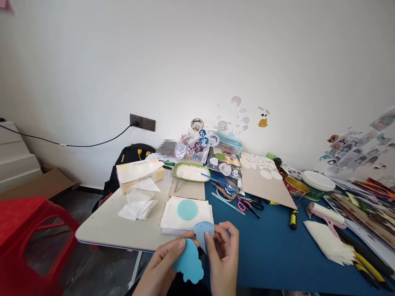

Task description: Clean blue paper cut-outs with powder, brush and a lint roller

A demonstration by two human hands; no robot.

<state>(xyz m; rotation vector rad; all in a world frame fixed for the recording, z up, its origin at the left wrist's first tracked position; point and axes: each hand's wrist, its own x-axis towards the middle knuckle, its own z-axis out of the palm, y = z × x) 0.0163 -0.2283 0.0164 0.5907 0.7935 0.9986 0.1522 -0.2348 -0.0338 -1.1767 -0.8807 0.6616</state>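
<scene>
My left hand (165,261) pinches a turquoise cut-out (189,261) with a scalloped lower edge, low in the head view. Close beside it, my right hand (224,257) grips a paler blue cut-out (203,228) between thumb and fingers. The two pieces are near each other; whether they touch I cannot tell. Just beyond my hands lies a stack of white sheets (168,216), and a turquoise disc (187,210) rests on top of it. Whether the cut-outs are paper or felt is unclear.
Tweezers (178,181) lean on a green-rimmed tray (177,174). Pink-handled scissors (245,204), a cutter (293,220) and a large board (265,185) lie to the right. A tissue pack (138,172) stands left; a red stool (31,238) is beside the table.
</scene>
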